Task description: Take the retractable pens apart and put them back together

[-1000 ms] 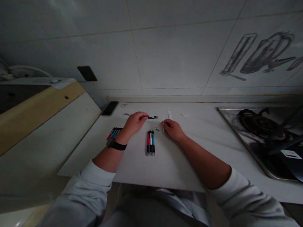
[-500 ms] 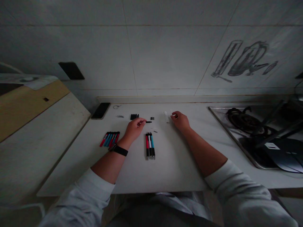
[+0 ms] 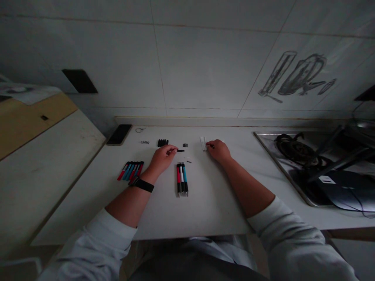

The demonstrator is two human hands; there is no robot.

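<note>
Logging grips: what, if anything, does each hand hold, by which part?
Left hand pinches a black piece by its left end; right hand, cannot tell.

Pale grey sleeves (image 3: pixel 293 234), black wristband (image 3: pixel 146 185)

One camera looked out from the person's head.
It faced forward and down at the white counter (image 3: pixel 211 214), and saw a lot at once. The left hand (image 3: pixel 162 157) and right hand (image 3: pixel 219 150) looked small, near the middle. The sleeves (image 3: pixel 295 236) were closer to the camera than the hands. The wall (image 3: pixel 202 70) stood behind the hands, with the stove (image 3: pixel 286 166) right of the right hand.
</note>
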